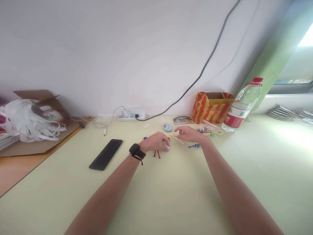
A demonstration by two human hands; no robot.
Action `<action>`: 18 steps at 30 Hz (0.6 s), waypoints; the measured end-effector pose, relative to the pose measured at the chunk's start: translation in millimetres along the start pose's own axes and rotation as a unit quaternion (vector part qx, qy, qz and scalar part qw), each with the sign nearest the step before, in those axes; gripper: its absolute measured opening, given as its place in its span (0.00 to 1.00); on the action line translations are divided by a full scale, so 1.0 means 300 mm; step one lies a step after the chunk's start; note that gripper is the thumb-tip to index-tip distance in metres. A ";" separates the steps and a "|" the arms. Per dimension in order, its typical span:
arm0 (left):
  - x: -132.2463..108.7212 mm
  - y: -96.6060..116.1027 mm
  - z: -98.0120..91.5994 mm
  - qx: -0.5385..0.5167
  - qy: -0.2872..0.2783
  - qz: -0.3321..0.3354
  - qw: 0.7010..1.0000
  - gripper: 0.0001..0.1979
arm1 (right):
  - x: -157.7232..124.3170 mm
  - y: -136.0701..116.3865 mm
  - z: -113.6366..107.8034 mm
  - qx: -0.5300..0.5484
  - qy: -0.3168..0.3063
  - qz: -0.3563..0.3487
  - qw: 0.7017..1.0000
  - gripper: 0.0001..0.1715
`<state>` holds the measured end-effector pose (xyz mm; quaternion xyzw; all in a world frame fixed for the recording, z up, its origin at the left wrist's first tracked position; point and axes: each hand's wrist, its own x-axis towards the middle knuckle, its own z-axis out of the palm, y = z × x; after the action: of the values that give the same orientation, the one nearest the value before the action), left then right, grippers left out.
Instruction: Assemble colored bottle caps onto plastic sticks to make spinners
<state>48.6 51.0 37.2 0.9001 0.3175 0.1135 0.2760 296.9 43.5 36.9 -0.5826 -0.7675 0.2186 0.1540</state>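
Note:
My left hand (pixel 157 142), with a black watch on its wrist, is curled closed low over the table. A bit of white shows at its fingertips, too small to name. Beneath and beside it lie a thin red plastic stick (pixel 158 154), a black stick (pixel 154 153) and a blue piece (pixel 145 138). My right hand (pixel 187 133) is pinched at the end of a thin whitish plastic stick (pixel 179 140); its fingertips are partly hidden. A blue plastic stick (pixel 194 146) lies just below the right wrist. Behind it is a pile of colourful small pieces (pixel 209 132).
A small round tin (pixel 168 127) and eyeglasses (pixel 182 119) lie behind the hands. A striped bag (pixel 212 111) and a large bottle (pixel 241 107) stand at the right. A black phone (pixel 106 154) lies left, near a power strip (pixel 129 115) and white plastic bags (pixel 26 120).

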 end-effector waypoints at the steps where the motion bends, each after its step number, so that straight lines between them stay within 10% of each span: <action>1: -0.003 -0.009 -0.005 0.010 0.006 0.001 1.000 0.07 | -0.004 0.019 -0.013 -0.006 0.003 0.013 1.000 0.14; 8: -0.033 -0.043 -0.047 0.079 0.048 -0.032 0.995 0.23 | -0.047 0.156 -0.101 -0.055 0.013 0.132 0.990 0.14; 18: -0.030 -0.054 -0.038 0.086 0.058 -0.051 0.993 0.23 | -0.058 0.141 -0.106 -0.043 -0.002 0.137 0.990 0.02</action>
<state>29.0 60.5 37.0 0.8951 0.3866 0.1234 0.1845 352.2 41.2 42.6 -0.6880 -0.6896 0.2051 0.0957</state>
